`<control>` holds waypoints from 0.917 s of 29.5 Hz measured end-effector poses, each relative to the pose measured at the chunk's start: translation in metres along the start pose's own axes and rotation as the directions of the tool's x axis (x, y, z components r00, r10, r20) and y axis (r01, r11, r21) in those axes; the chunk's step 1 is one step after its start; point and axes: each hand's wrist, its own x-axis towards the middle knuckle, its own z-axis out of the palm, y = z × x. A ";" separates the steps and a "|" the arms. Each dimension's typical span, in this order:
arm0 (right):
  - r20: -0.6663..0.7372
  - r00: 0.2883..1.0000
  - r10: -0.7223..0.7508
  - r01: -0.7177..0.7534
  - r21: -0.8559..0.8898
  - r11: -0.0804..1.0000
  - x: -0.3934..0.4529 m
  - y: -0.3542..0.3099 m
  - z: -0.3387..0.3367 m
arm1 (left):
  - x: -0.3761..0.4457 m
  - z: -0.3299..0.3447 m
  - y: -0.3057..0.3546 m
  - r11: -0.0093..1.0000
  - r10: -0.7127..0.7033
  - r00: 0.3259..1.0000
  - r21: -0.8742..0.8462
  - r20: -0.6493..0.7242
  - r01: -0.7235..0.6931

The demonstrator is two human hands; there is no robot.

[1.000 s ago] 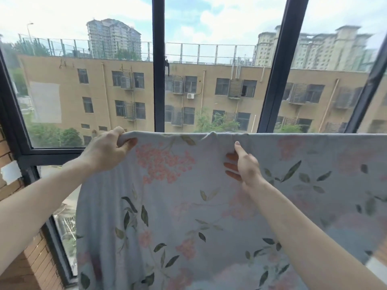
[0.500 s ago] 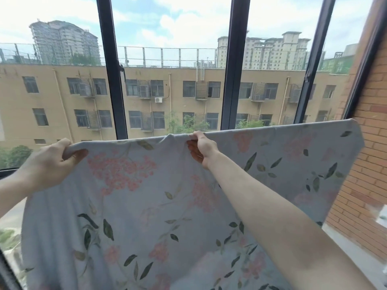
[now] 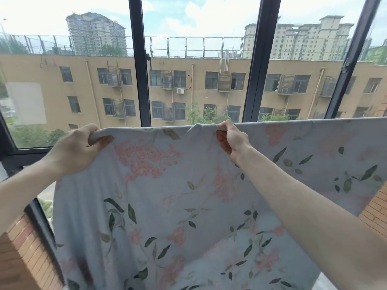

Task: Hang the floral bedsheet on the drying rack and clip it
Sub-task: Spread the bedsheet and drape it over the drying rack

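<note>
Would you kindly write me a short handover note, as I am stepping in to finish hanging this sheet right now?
Hands: the left hand grips the top left corner of the pale grey floral cotton bedsheet; the right hand pinches its top edge near the middle.
Where things are: the sheet hangs spread out in front of the dark-framed window, its top edge running level to the right. The rack is hidden behind the fabric; no clips are in view.
Done: the sheet appears draped and mostly spread.
Left: smooth the bunched stretch between the hands, then clip the top edge.
</note>
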 end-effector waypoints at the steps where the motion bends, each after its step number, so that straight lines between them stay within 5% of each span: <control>1: 0.001 1.000 -0.003 0.003 -0.010 1.000 -0.003 0.001 -0.003 | -0.007 -0.003 0.003 1.000 -0.002 1.000 -0.005 0.003 0.002; 17: 0.020 0.999 -0.025 0.025 0.019 1.000 -0.049 -0.012 -0.080 | -0.115 -0.028 0.110 0.999 -0.050 0.996 0.005 -0.077 0.050; 27: -0.020 1.000 0.012 -0.012 0.036 0.999 -0.084 -0.009 -0.116 | -0.171 -0.031 0.149 0.991 -0.133 0.991 -0.011 0.015 0.133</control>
